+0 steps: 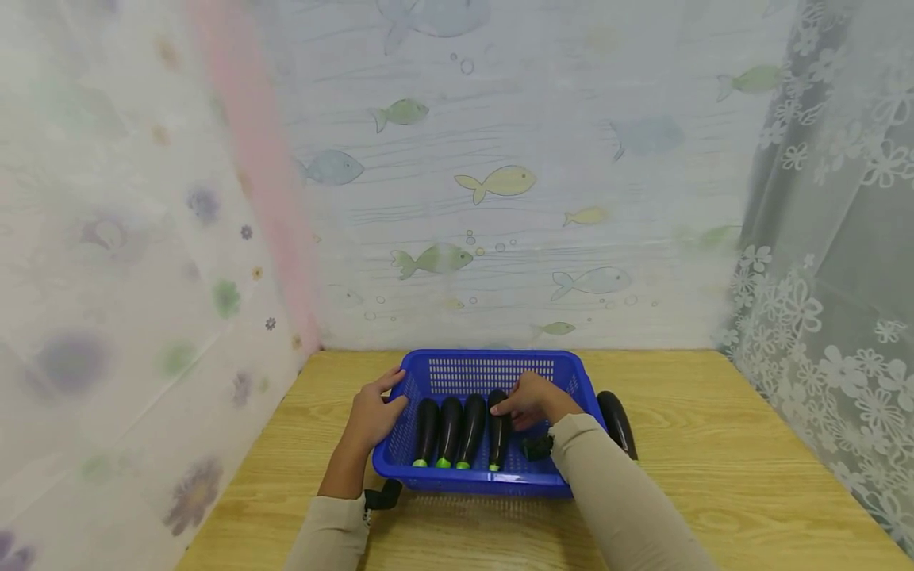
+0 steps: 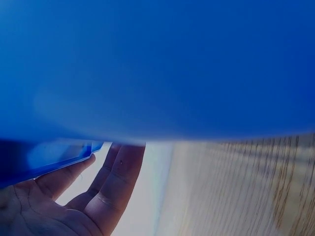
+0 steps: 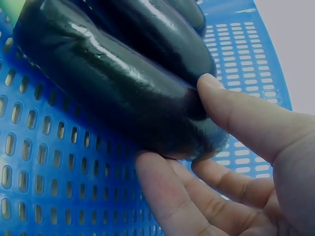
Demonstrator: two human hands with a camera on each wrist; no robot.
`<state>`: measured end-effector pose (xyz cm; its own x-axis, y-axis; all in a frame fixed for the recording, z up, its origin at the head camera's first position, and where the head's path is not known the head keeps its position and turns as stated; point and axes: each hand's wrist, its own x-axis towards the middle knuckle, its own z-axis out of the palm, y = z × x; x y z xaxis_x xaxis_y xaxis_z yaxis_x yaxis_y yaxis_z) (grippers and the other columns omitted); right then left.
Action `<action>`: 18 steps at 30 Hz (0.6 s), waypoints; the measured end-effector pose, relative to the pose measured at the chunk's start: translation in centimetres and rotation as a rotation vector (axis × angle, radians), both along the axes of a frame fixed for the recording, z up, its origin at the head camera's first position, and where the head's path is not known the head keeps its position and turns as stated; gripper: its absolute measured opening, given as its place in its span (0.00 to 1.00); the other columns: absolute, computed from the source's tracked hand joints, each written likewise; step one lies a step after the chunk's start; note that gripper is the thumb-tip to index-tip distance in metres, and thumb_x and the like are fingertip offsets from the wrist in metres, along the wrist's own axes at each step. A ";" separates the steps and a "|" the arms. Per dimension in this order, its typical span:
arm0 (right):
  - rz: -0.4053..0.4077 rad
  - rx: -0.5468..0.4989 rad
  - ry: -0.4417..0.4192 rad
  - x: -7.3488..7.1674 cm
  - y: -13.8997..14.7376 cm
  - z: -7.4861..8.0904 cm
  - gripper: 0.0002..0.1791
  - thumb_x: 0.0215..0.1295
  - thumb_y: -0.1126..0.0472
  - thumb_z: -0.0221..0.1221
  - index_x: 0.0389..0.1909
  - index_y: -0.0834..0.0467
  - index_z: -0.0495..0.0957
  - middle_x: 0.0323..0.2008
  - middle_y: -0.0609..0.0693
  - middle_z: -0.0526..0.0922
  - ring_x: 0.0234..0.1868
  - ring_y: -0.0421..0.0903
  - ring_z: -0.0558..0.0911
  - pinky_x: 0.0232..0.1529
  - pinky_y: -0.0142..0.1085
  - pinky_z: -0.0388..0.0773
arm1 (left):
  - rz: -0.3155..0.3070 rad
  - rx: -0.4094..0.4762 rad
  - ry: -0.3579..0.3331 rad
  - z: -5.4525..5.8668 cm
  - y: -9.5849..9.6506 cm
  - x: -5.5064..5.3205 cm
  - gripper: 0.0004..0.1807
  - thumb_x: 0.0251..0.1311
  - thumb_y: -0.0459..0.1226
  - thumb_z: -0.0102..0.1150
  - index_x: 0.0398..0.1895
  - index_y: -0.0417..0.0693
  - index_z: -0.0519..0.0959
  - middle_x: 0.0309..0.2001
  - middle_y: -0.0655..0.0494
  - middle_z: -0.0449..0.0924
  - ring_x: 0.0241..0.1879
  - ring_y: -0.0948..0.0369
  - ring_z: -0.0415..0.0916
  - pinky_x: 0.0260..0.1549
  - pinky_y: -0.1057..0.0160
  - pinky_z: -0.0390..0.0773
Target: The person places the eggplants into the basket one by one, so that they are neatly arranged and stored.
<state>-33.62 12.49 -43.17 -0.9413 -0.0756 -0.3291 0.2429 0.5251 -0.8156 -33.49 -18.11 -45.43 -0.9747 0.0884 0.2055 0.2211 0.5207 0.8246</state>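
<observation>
A blue slotted plastic basket [image 1: 493,479] holds several dark eggplants [image 1: 448,428] side by side, their green stem ends toward the near wall. Inside it, my right hand [image 1: 535,399] grips the rounded end of the rightmost eggplant [image 1: 497,444]. In the right wrist view, the thumb presses that eggplant [image 3: 113,83] from one side and the fingers [image 3: 165,189] curl under the other. My left hand [image 1: 374,408] is at the basket's left rim, thumb against it and fingers extended. The basket's blue wall [image 2: 162,69] fills most of the left wrist view.
Another eggplant [image 1: 617,424] lies on the wood-grain table [image 1: 721,468], just outside the basket's right wall. Behind the table hangs a fish-print curtain [image 1: 500,262]. A flowered sheet [image 1: 143,317] borders the left, and a lace-patterned curtain [image 1: 835,333] the right.
</observation>
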 end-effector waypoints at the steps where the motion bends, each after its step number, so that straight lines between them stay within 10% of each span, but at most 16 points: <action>1: 0.002 0.005 0.000 0.0 0.0 0.0 0.16 0.59 0.62 0.74 0.40 0.67 0.79 0.41 0.63 0.85 0.40 0.55 0.88 0.40 0.45 0.89 | 0.001 0.000 0.000 0.0 0.0 0.0 0.32 0.65 0.37 0.58 0.74 0.48 0.72 0.77 0.53 0.67 0.60 0.39 0.81 0.47 0.44 0.87; 18: 0.017 0.046 -0.002 -0.4 -0.1 -0.2 0.21 0.60 0.62 0.74 0.46 0.68 0.77 0.41 0.62 0.85 0.41 0.56 0.89 0.39 0.46 0.89 | -0.001 0.004 0.012 0.0 0.0 0.1 0.32 0.65 0.37 0.58 0.74 0.47 0.72 0.77 0.53 0.67 0.61 0.38 0.80 0.48 0.43 0.86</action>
